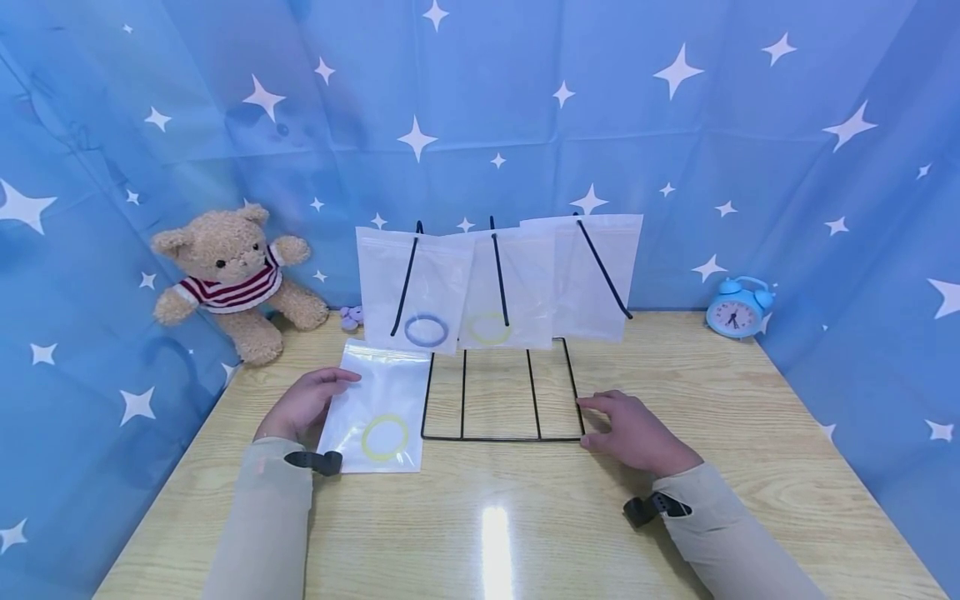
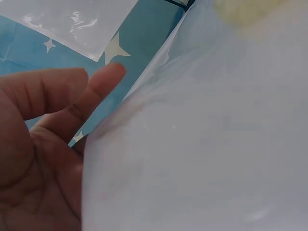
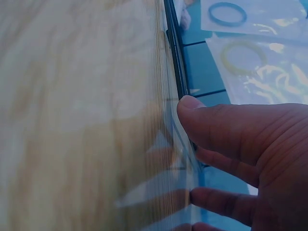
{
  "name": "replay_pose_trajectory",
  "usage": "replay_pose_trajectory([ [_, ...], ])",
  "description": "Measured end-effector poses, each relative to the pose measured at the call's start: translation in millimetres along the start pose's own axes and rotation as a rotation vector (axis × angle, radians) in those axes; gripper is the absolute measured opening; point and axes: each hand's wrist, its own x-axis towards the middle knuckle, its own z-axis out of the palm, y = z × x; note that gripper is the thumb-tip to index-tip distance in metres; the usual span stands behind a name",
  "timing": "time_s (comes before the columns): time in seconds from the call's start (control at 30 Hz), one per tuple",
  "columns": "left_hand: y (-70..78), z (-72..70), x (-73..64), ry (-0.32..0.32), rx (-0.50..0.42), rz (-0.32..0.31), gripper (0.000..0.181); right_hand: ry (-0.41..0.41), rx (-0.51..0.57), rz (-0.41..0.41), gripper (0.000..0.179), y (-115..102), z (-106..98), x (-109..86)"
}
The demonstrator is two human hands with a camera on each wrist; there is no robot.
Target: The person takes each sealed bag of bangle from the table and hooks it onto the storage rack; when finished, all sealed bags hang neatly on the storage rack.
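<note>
My left hand (image 1: 303, 404) is at the left edge of a clear zip bag (image 1: 356, 408) holding a yellow ring (image 1: 385, 438). In the left wrist view the bag (image 2: 202, 144) covers some fingertips, while the thumb (image 2: 53, 91) stays apart from it. A black wire rack (image 1: 501, 439) stands right of that bag. With thumb and fingers extended, my right hand (image 1: 630, 433) touches the rack's front right corner. The right wrist view has the thumb (image 3: 207, 120) against the black wire (image 3: 177, 62).
Three bags hang from the rack's prongs: one with a blue ring (image 1: 426, 330), one with a yellow ring (image 1: 489, 329), and a right-hand bag (image 1: 555, 275) with no ring visible. A teddy bear (image 1: 236, 279) sits back left and a blue alarm clock (image 1: 737, 308) back right.
</note>
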Motion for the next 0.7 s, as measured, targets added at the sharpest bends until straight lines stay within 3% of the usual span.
replay_pose_trajectory([
  [0.27,0.6,1.3,-3.5,-0.043,0.016,0.004,0.045,0.001,-0.004,-0.004,0.063,1.2,0.4,0.1],
  [0.53,1.4,1.5,-4.3,0.037,-0.021,-0.016,0.053,0.010,-0.010,-0.009,0.062,2.4,1.1,0.8],
  [0.7,2.5,-0.2,-2.9,0.098,0.020,-0.013,0.058,0.009,-0.011,-0.007,0.062,1.3,0.7,0.6],
])
